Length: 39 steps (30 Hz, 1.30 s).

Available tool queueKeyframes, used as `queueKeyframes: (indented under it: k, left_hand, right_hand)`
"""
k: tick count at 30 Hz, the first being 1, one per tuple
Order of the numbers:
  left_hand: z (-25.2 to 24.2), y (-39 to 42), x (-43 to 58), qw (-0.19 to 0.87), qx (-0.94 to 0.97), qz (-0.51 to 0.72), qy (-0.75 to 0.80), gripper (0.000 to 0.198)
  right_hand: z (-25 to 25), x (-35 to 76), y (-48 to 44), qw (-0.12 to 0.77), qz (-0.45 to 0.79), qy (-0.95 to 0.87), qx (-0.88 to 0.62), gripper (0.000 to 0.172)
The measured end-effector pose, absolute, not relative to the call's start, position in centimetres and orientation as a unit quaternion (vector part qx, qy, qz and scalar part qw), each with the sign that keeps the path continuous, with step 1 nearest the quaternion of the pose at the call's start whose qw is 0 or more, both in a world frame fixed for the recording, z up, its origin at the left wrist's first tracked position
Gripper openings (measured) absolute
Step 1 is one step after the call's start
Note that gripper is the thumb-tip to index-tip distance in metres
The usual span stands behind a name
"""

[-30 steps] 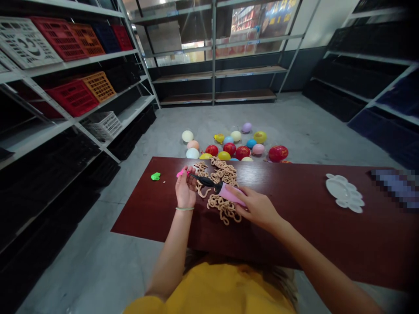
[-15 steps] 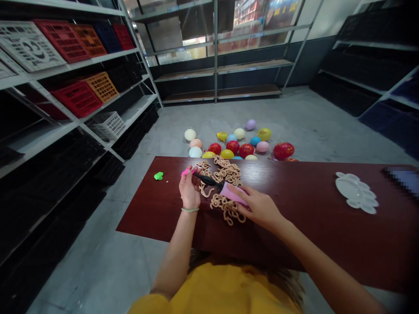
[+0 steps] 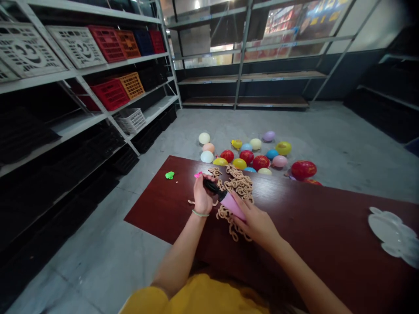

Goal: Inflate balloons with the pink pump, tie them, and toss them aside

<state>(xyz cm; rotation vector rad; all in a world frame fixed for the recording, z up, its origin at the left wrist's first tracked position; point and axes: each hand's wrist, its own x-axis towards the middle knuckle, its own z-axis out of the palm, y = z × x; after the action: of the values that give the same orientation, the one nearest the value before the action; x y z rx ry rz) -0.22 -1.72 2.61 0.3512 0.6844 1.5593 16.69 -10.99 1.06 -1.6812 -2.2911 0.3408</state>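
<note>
My right hand [image 3: 255, 220] is wrapped round the lilac barrel of a hand balloon pump [image 3: 233, 206]. The pump's black end points up and left, into my left hand [image 3: 203, 196]. There my left fingers are closed at the black tip, with a small uninflated pink balloon [image 3: 198, 175] showing beside the thumb. How the balloon sits on the tip is hidden. Beneath and beyond the pump lies a heap of tan, curly cord-like strands [image 3: 240, 185] on the dark red table [image 3: 314, 222]. An uninflated green balloon [image 3: 170, 175] rests to the left of my hands.
A white, scallop-edged plate [image 3: 393, 233] lies at the table's right. Several inflated balloons [image 3: 261, 162] in many colours are on the floor behind the table. Shelving with coloured crates [image 3: 109, 93] stands on the left, and another rack [image 3: 242, 78] at the back.
The view has turned left, so the scene sits further right. My left hand has closed further over the pump's black end, and less of the pink balloon shows. The right hand keeps its grip.
</note>
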Motion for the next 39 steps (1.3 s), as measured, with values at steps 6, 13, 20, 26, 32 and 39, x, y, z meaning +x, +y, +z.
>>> queueKeyframes:
  k: [6,13,20,26,32,39]
  left_hand:
    - [3.0,-0.7,1.3,0.631,0.118,0.712,0.286,0.026]
    - [3.1,2.2,0.9,0.562,0.111,0.753,0.323,0.021]
    - [4.2,3.9,-0.6,0.564,0.126,0.750,0.320,0.022]
    - [4.9,5.7,-2.2,0.556,0.128,0.760,0.311,0.023]
    - [4.1,5.9,-3.5,0.568,0.100,0.764,0.291,0.025]
    - [2.7,2.8,0.2,0.633,0.159,0.712,0.260,0.026]
  right_hand:
    - [0.2,16.9,-10.5,0.188,0.169,-0.778,-0.575,0.068]
    - [-0.1,17.9,-10.2,0.168,0.079,-0.796,-0.576,0.077]
    - [-0.1,20.0,-12.7,0.171,0.053,-0.796,-0.578,0.083]
    - [0.6,21.7,-14.7,0.174,0.078,-0.795,-0.576,0.081]
    - [-0.2,21.0,-15.1,0.186,0.115,-0.778,-0.589,0.079]
    - [1.4,17.3,-12.0,0.211,0.253,-0.714,-0.618,0.069]
